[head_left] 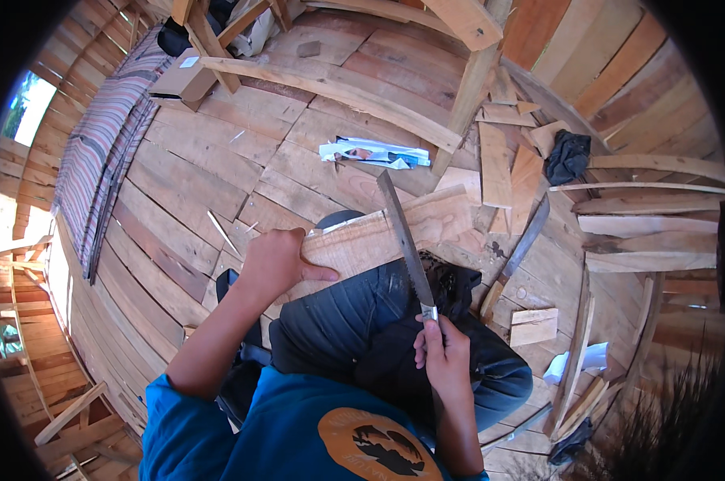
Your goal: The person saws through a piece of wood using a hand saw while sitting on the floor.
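Observation:
A flat, light wooden board point(350, 247) lies slantwise across my dark trousers. My left hand point(276, 260) is closed over its left end, the thumb pressed along the near face. In my right hand point(444, 346) I hold a handsaw point(405, 240) by its lower end, its handle mostly hidden by my fingers. The toothed blade points away from me and passes over the board toward its right part. Whether its teeth have cut into the wood I cannot tell.
A machete-like blade point(529, 236) lies on the plank floor to my right, near a small wood block point(534, 327) and several offcuts point(495, 164). Ahead are crumpled paper point(374, 152), a wooden frame point(338, 92) and a cardboard box point(182, 84). A striped cloth point(106, 136) lies at the left.

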The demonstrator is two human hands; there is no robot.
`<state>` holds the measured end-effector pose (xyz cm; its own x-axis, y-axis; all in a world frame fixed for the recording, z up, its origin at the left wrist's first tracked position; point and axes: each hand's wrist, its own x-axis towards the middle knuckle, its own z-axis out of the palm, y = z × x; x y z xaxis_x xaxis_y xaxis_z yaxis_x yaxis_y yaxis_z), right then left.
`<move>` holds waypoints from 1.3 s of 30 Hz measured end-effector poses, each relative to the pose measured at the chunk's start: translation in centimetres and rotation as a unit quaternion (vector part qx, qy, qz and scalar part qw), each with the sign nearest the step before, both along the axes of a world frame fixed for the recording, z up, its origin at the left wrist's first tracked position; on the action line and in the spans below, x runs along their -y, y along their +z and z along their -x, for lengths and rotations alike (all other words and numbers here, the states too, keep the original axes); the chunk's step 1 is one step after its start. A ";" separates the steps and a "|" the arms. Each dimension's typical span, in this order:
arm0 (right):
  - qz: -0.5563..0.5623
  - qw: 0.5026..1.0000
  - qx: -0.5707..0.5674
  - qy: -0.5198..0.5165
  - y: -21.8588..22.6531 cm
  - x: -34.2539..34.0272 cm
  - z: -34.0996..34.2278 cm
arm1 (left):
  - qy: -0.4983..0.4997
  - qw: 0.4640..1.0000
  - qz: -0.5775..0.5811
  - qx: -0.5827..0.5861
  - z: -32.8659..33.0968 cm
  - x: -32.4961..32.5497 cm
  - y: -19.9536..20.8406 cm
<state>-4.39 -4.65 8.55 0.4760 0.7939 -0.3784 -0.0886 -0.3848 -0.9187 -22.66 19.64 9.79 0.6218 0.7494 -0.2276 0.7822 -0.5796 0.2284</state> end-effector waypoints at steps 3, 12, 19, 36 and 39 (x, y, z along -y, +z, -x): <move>-0.005 1.000 0.026 -0.003 -0.1 -0.1 0.1 | -0.003 1.000 0.001 -0.006 -0.1 -0.2 -0.1; 0.002 0.999 0.052 0.005 0.0 0.0 0.3 | 0.015 1.000 0.013 -0.015 -0.3 0.0 0.3; 0.010 0.998 0.058 0.011 0.0 0.1 0.4 | 0.022 1.000 -0.010 -0.014 -0.5 0.5 1.1; 0.081 0.987 0.124 0.057 3.4 1.5 -1.0 | -0.009 0.994 -0.109 0.015 -0.7 1.0 1.7; 0.068 0.985 0.144 0.060 3.7 0.3 -1.6 | -0.008 0.990 -0.142 0.015 -0.7 0.6 1.9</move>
